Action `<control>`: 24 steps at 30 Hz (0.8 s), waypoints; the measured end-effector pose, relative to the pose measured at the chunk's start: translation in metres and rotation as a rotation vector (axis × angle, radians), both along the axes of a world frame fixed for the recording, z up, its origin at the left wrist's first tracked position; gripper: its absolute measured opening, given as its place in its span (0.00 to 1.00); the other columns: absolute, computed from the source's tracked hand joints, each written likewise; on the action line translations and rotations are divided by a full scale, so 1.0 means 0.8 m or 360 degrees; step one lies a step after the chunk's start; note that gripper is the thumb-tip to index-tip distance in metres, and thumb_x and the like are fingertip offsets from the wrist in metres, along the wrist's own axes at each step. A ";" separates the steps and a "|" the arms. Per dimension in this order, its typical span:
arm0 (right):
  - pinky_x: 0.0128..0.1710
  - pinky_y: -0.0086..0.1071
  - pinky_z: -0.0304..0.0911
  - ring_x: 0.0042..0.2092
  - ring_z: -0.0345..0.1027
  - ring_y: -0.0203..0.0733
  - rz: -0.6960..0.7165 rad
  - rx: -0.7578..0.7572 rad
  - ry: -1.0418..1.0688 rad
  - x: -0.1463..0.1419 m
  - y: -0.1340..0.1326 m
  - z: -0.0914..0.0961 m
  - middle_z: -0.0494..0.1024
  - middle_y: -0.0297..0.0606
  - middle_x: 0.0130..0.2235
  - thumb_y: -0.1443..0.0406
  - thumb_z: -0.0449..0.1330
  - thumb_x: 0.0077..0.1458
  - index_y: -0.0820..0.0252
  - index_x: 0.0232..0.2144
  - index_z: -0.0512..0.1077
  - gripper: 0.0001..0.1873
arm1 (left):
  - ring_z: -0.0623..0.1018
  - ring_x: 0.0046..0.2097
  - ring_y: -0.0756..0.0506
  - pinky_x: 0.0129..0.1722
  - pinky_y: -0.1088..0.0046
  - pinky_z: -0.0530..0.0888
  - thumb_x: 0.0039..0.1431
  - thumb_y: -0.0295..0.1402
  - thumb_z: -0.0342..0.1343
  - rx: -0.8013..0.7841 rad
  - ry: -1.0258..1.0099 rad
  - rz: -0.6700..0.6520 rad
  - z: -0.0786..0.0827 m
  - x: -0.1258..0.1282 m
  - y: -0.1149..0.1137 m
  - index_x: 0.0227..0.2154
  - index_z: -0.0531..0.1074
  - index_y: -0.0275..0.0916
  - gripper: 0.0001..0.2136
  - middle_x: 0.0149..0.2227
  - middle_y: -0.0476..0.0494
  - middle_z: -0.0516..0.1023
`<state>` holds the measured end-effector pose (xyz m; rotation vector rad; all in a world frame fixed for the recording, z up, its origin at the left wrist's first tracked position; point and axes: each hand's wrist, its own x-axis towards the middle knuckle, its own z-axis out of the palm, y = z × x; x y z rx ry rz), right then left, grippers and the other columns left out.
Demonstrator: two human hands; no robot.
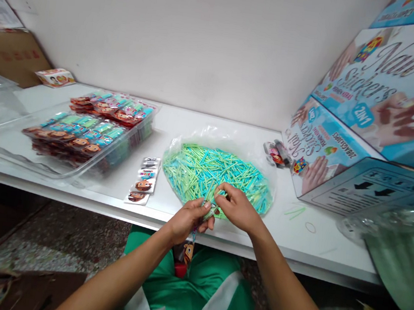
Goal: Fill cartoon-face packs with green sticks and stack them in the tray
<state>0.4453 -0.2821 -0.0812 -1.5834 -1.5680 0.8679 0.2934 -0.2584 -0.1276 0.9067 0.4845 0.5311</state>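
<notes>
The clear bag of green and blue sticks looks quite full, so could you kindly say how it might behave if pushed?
The bag would probably crumple, since its film looks thin and wrinkled. The sticks inside would likely shift, as they lie loose and jumbled. Rolling seems unlikely, because it sits broad and low.

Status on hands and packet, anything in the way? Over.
Left hand holding packet, printed end hanging below. Right hand at its upper end, by the stick pile. Nothing seen blocking hands.

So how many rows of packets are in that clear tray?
2 in the tray: a back row nearer the wall, a front row nearer the table edge. More could be hidden underneath.
</notes>
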 end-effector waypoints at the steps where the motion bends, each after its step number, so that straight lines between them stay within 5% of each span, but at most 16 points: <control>1: 0.26 0.28 0.59 0.25 0.67 0.36 0.0003 -0.0006 0.0015 0.000 -0.001 -0.001 0.69 0.28 0.22 0.68 0.51 0.48 0.57 0.27 0.65 0.04 | 0.62 0.18 0.56 0.21 0.79 0.56 0.57 0.42 0.51 -0.0006 -0.0001 0.0000 0.000 0.000 0.000 0.32 0.61 0.36 0.13 0.22 0.48 0.71; 11: 0.28 0.30 0.61 0.28 0.64 0.35 0.0010 0.0157 0.0186 -0.002 0.004 -0.003 0.70 0.33 0.31 0.60 0.53 0.53 0.57 0.36 0.68 0.10 | 0.61 0.18 0.56 0.20 0.78 0.55 0.55 0.44 0.52 -0.0012 0.0050 -0.0073 0.004 -0.003 0.002 0.33 0.67 0.33 0.16 0.21 0.46 0.70; 24: 0.27 0.27 0.54 0.26 0.59 0.33 0.0040 0.0128 -0.0036 0.006 0.005 0.003 0.66 0.28 0.23 0.67 0.52 0.50 0.58 0.25 0.65 0.04 | 0.64 0.19 0.55 0.21 0.78 0.57 0.55 0.44 0.53 0.0053 0.0060 -0.0103 0.002 -0.004 0.004 0.32 0.67 0.33 0.16 0.23 0.45 0.72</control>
